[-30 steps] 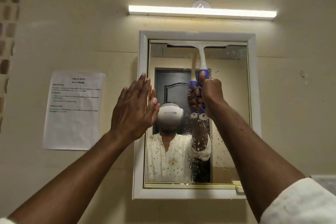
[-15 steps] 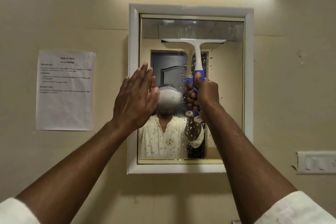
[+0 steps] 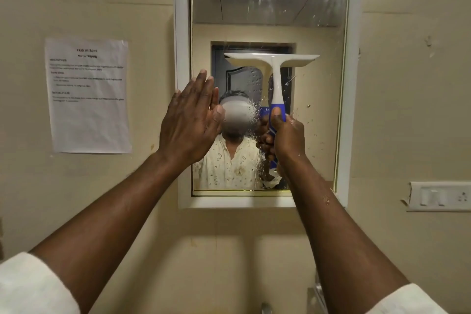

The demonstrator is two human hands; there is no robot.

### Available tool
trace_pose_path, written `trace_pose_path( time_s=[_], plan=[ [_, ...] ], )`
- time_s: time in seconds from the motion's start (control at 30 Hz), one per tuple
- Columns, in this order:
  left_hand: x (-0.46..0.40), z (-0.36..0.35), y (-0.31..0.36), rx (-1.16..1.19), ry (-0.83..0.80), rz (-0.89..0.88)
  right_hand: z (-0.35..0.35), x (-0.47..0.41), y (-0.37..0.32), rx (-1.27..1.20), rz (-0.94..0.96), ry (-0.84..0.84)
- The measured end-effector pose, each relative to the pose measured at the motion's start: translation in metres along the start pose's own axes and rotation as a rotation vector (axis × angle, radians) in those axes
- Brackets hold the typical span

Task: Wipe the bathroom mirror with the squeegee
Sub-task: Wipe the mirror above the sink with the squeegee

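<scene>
The squeegee (image 3: pixel 274 76) sits at the centre of the frame, its white blade bar level across the middle of the bathroom mirror (image 3: pixel 318 122) and apparently against the glass; the right hand (image 3: pixel 286 137) is closed in a fist round the blue lower handle, thumb pressed up its front; the left hand (image 3: pixel 190 125) is spread flat with fingers together, at the mirror's white frame (image 3: pixel 182 33) on its left edge, though contact cannot be confirmed. The tool looks light and rigid, probably plastic with a soft rubber edge; the blue grip is the right place to hold it, yet it may be slick, since droplets show on the wrist and the glass below the blade; the glass itself is fragile, so even, moderate pressure seems wise.
</scene>
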State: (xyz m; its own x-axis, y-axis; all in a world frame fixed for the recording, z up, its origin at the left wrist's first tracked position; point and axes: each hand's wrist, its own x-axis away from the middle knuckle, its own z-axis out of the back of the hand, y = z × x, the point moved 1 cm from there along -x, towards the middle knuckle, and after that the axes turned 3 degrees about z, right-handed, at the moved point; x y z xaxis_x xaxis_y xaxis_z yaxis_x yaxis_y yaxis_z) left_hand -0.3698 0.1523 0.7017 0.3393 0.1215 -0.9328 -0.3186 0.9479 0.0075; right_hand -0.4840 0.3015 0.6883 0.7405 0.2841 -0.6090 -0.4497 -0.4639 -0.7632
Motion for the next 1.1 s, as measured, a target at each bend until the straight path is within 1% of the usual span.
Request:
trace_pose_path(
  time_s=[0.13, 0.37, 0.67, 0.9, 1.1],
  plan=[
    [0.010, -0.005, 0.000, 0.010, -0.012, 0.013, 0.002, 0.004, 0.004, 0.004, -0.006, -0.002],
    [0.027, -0.011, -0.001, 0.005, -0.042, 0.035, 0.011, 0.037, 0.039, -0.016, -0.071, 0.024],
    [0.044, -0.014, 0.002, 0.028, -0.087, 0.064, 0.024, 0.074, 0.066, 0.013, -0.124, 0.034],
    [0.059, -0.017, 0.005, 0.049, -0.087, 0.083, 0.029, 0.091, 0.076, 0.032, -0.155, 0.029],
    [0.069, -0.021, 0.003, 0.008, -0.132, 0.068, 0.029, 0.099, 0.078, 0.013, -0.178, 0.040]
  ],
)
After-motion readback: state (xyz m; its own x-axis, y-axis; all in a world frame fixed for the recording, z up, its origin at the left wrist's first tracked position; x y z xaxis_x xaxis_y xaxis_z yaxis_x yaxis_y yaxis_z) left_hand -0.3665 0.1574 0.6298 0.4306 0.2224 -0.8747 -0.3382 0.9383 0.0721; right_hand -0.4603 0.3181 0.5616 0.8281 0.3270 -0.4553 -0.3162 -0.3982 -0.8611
